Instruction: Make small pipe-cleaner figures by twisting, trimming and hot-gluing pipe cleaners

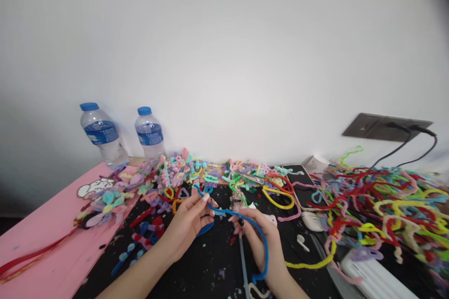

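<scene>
A blue pipe cleaner (265,248) stretches between my two hands above the dark tabletop. My left hand (189,222) pinches it near one end, between thumb and fingers. From there it runs to my right hand (262,233), whose fingers are closed on it. The rest curves over the back of that hand and hangs down by the wrist. A small black spot shows at the right fingertips; I cannot tell what it is. Under the right hand lies a thin translucent rod (243,259). Scissors (251,177) lie beyond the hands among finished-looking pipe-cleaner shapes.
Two water bottles (101,133) stand against the wall at left, beside a pink sheet (45,210). A big tangle of coloured pipe cleaners (389,205) covers the right side. A phone (298,175), a white earbud (302,243) and a white ridged object (375,275) lie nearby.
</scene>
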